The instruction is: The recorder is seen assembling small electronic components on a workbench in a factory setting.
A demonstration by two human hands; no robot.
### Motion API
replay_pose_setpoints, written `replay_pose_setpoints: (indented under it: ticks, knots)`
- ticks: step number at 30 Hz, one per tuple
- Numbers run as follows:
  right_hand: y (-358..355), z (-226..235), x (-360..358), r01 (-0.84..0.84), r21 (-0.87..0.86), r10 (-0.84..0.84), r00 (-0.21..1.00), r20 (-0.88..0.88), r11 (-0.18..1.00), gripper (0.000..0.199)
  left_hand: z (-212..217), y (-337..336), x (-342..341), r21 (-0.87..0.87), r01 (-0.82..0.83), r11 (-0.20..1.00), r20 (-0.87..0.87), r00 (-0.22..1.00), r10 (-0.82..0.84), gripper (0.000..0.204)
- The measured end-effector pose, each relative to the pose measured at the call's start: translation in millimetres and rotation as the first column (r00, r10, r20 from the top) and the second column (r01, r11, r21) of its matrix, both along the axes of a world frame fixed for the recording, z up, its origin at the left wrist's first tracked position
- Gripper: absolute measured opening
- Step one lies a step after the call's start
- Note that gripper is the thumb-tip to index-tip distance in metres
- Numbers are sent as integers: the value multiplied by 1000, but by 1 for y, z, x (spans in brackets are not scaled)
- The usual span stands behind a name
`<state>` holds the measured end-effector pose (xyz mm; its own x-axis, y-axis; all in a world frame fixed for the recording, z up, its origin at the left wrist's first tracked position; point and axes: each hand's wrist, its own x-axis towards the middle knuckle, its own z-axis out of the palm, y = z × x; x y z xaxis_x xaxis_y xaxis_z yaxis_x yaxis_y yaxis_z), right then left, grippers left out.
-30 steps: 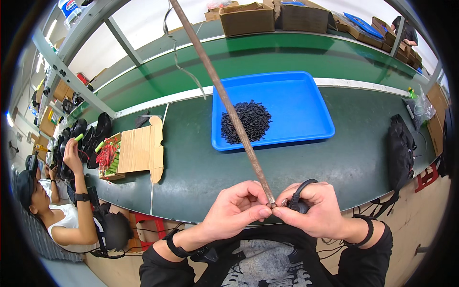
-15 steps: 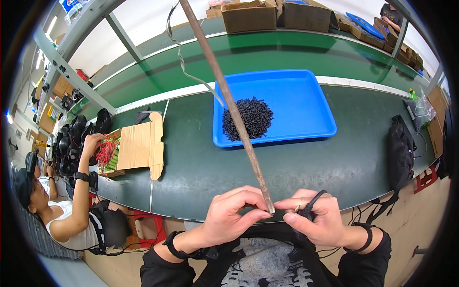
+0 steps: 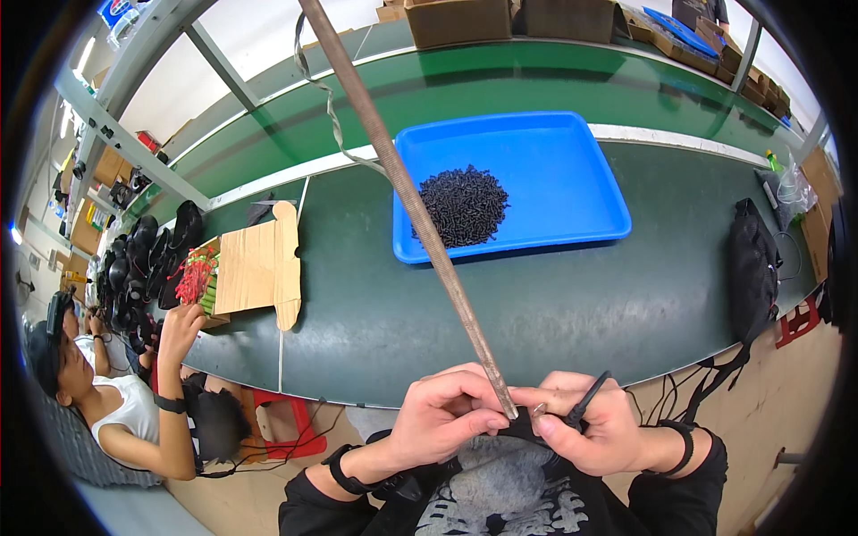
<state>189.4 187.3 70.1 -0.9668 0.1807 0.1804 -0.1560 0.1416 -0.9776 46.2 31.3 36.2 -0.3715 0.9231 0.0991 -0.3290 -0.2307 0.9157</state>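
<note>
"Right hand (image 3: 590, 429) has drawn its thumb off the tip of the rod (image 3: 451, 286)."
"Fingers?"
"Left hand (image 3: 442, 415) pinches the rod just off the desk (image 3: 357, 339); right holds a small metal piece (image 3: 538, 411) and black cable (image 3: 581, 411)."

**Dark green flat-topped workbench (image 3: 357, 330) carrying three items**

A shallow rectangular blue plastic tray (image 3: 559, 179) is resting near the middle. Left of it, an open brown cardboard box (image 3: 246, 268) is lying; toward the right end, a black fabric bag (image 3: 749, 268) is slouching.
</note>
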Motion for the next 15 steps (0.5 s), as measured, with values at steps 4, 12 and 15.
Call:
replay_pose_setpoints:
  ticks: [4,12,15]
  knots:
    - [-3,-4,2,-2,91,-1,999,38,996,35,-12,-5,9,10,71,997,249,966,-71,8]
    - [-9,-10,1,9,111,-11,1000,22,994,33,-21,-14,19,10,83,997,462,883,-78,9]
    - [-10,-12,2,26,118,-30,999,36,993,31,-25,-18,20,6,74,997,426,902,-70,10]
